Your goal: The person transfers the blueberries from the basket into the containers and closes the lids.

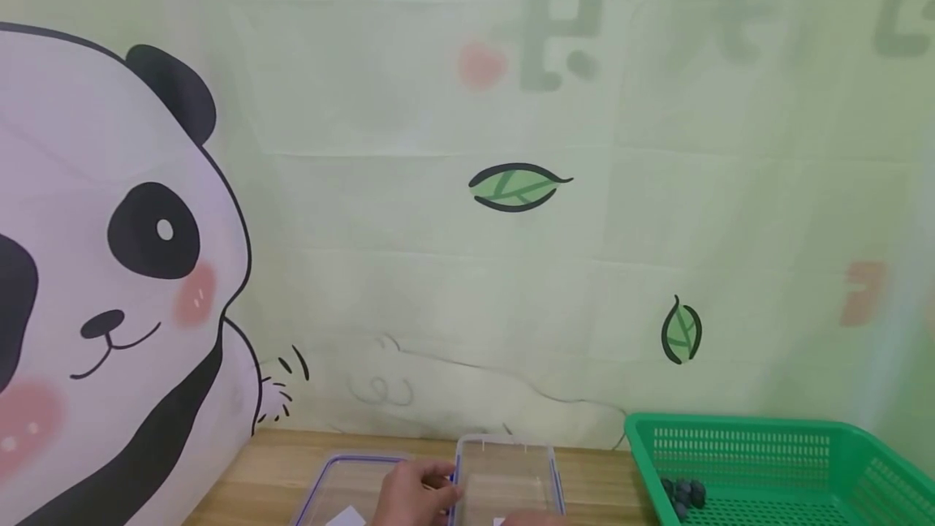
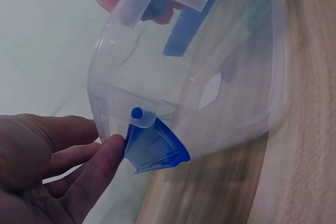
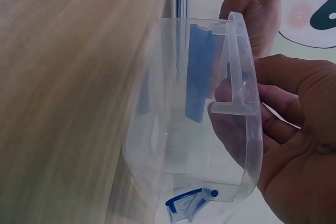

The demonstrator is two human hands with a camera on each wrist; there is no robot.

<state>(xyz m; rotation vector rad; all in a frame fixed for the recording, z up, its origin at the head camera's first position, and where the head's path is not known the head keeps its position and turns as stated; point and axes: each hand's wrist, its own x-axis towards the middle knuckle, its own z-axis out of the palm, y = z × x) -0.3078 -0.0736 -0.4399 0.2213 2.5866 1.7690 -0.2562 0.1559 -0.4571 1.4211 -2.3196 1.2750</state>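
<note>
A clear plastic food box (image 1: 504, 477) with blue side latches stands on the wooden table between both hands. My left hand (image 1: 416, 497) is at its left side. In the left wrist view, the thumb and fingers of that left hand (image 2: 68, 161) pinch the wall beside a folded-out blue latch (image 2: 157, 145). My right hand (image 3: 299, 124) grips the near rim, with fingertips showing through the clear wall. A dark patch near those fingertips is too unclear to name. A white slip (image 2: 211, 91) shows through the box.
Left of the box lies a clear lid (image 1: 354, 473) with a blue seal and a white label (image 1: 346, 517). At right stands a green basket (image 1: 738, 428) holding several dark round fruits (image 1: 684, 495). A panda-printed cloth (image 1: 409, 266) hangs behind the wooden table (image 1: 599, 477).
</note>
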